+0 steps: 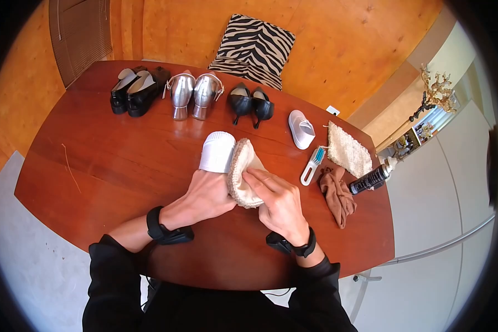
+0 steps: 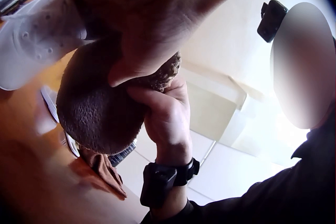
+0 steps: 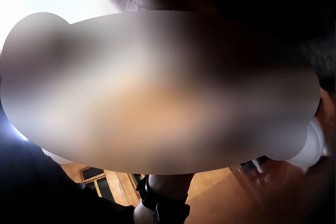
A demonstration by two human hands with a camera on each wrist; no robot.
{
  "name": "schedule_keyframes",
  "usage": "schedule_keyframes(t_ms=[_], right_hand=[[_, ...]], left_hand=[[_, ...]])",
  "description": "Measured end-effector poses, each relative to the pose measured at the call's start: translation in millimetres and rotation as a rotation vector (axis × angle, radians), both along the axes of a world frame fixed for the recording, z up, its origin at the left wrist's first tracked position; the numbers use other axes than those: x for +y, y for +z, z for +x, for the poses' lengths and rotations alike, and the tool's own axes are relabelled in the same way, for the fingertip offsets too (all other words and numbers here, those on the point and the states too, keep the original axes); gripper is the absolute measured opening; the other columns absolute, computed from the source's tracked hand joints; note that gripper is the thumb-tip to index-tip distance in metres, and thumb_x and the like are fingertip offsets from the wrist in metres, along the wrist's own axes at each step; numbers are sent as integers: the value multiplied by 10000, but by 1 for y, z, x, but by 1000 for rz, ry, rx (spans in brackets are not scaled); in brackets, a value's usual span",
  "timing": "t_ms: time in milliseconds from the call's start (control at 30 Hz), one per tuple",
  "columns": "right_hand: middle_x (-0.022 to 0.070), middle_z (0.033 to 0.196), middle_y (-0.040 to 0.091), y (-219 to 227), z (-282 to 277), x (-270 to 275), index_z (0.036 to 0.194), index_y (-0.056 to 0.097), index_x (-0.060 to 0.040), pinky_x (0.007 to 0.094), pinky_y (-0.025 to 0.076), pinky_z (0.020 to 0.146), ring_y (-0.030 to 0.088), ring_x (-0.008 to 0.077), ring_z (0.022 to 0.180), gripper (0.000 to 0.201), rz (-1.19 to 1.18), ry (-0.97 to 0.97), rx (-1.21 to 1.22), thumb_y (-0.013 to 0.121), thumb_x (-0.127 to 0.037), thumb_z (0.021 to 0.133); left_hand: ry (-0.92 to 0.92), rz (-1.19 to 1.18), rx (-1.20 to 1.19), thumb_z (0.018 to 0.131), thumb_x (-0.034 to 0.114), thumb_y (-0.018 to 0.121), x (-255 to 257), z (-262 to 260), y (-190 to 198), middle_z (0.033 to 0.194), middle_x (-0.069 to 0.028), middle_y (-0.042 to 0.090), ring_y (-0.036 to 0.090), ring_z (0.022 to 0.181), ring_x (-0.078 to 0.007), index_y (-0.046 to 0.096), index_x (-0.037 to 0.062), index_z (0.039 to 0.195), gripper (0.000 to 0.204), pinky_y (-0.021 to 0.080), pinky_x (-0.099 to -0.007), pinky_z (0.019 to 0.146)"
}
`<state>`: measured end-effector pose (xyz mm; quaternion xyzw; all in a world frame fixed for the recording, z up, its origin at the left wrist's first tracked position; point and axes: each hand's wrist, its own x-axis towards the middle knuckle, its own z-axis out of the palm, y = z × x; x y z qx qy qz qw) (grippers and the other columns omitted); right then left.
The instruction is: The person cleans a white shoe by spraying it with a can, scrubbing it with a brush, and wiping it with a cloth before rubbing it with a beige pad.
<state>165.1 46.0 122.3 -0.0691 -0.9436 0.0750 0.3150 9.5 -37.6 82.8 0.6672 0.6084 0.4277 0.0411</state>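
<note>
In the head view, my left hand (image 1: pixel 207 193) holds a white sneaker (image 1: pixel 218 152) at its opening, fingers hidden inside it. Eyelets show on the sneaker (image 2: pixel 39 37) in the left wrist view. Beside it stands an oval beige fleecy pad (image 1: pixel 239 174), its broad face tilted toward the right. My right hand (image 1: pixel 282 202) pinches this pad at its near right side, fingers lying on the smooth cream face. From the left wrist, the left thumb lies against the rim of the pad (image 2: pixel 97 103). Blur covers most of the right wrist view.
Black loafers (image 1: pixel 142 91), silver heeled shoes (image 1: pixel 192 91) and black heels (image 1: pixel 251 102) line the table's far side. Rightward are another white sneaker (image 1: pixel 301 129), a blue-bristled brush (image 1: pixel 313 166), a beige fleecy cloth (image 1: pixel 348 149), a brown cloth (image 1: pixel 338 196) and a black spray bottle (image 1: pixel 371 180).
</note>
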Motion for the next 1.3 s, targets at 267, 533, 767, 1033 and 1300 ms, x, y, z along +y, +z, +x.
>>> schedule_keyframes(t_ms=[267,533,767,1033,1300], right_hand=[[152,1037,631,-1,0,-1,1059,611,-10,357,528,745,631,316,900,518,-47,-40,-71,502,95,564],[148,999,629,2,1,-3,1071,593,-12,365,527,743,627,299,896,499,67,1,82,533,84,585],[124,990,643,-2,6,-2,1054,606,-34,360,525,666,639,292,816,487,13,-183,-111,525,77,587],[119,889,651,-2,4,-3,1034,603,-47,365,505,602,622,281,707,431,-21,-151,-117,541,35,615],[126,868,656,-2,2,0,1013,607,-41,372,499,596,611,290,685,404,-47,-189,-144,525,27,623]], left_hand=[[139,70,73,670,145,641,9,-2,-16,676,-136,584,567,612,-340,596,21,780,172,456,-424,522],[154,48,97,666,63,610,13,-12,-29,628,-186,570,561,593,-382,591,-14,644,82,461,-446,528],[112,15,-48,684,27,585,12,1,-29,665,-221,576,553,639,-418,592,-58,698,87,461,-462,585],[62,34,-135,727,39,596,13,-1,-29,757,-255,575,547,725,-428,588,-86,806,148,448,-464,634],[65,-203,-136,754,90,594,11,-5,-21,748,-218,583,551,714,-400,595,-59,832,169,453,-438,644]])
